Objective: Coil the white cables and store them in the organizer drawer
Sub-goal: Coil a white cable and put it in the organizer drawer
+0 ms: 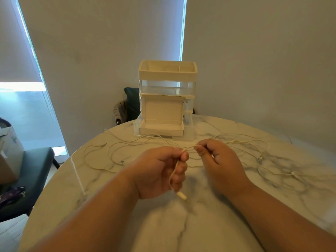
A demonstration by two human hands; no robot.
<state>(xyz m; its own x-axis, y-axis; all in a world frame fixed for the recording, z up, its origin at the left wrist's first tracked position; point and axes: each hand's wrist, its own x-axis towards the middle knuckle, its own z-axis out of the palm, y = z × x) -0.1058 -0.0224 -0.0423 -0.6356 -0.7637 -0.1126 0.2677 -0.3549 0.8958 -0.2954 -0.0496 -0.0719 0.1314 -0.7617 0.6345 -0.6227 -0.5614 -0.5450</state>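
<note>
On the marble table's (181, 233) left, white cables (98, 157) sprawl loose. The left hand (160, 171) grips 1 cable (190, 147), plug dangling, probably to anchor a coil. Behind, the organizer drawer (189, 132) stands open, and the right hand (218, 164) pinches the same cable, likely to feed slack.

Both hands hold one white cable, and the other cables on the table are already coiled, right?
No. In the head view the left hand and right hand hold one white cable, but the other cables lie uncoiled on the table.
</note>
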